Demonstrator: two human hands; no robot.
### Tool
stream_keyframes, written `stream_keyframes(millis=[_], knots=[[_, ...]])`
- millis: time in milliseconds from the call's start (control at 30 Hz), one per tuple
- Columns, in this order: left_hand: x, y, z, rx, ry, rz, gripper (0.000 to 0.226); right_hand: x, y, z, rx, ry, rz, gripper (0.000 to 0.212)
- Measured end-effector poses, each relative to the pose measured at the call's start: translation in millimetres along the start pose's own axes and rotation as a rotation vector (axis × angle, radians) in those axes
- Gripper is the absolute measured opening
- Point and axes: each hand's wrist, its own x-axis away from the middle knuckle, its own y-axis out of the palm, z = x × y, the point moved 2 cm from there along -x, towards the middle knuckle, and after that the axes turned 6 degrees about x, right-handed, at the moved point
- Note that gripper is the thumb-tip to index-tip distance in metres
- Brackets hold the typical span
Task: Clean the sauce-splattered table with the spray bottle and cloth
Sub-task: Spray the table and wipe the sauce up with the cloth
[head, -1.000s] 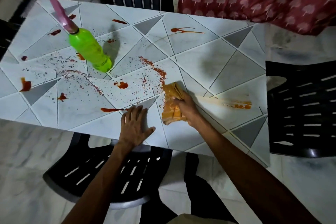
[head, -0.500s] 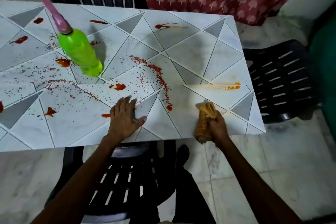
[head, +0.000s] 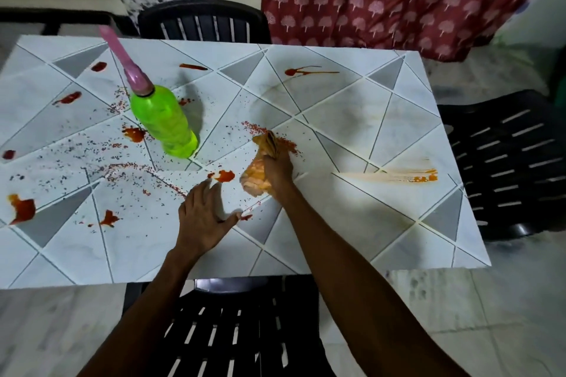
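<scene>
Since half a second ago, pushed the cloth [head: 258, 176] from the table's [head: 352, 223] near edge up into the trail of red specks at mid-table. On the left, green spray bottle [head: 162, 119] standing among sauce blobs. Then left hand [head: 203, 217] flat on the top, fingers straight and spread, and right hand [head: 277, 168] with fingers curled tight round the bunched, orange-stained cloth.
</scene>
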Motion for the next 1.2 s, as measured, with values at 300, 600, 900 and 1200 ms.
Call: stream_keyframes(millis=[300,600,900,1200], knots=[[-24,-2,1,0.031,-0.091,0.028,0.088,9,-112,6,0.086,-0.195,0.05,0.04],[-29,-3,-25,-0.073,-0.232,0.049,0.091,-34,-167,25,0.263,-0.013,0.228,0.031],[-41,-11,-42,-0.063,-0.313,0.068,0.093,-77,5,-64,0.306,-0.19,-0.043,0.014],[-47,-19,-43,-0.016,-0.311,0.131,0.084,-56,50,-80,0.169,-0.282,-0.304,0.037]])
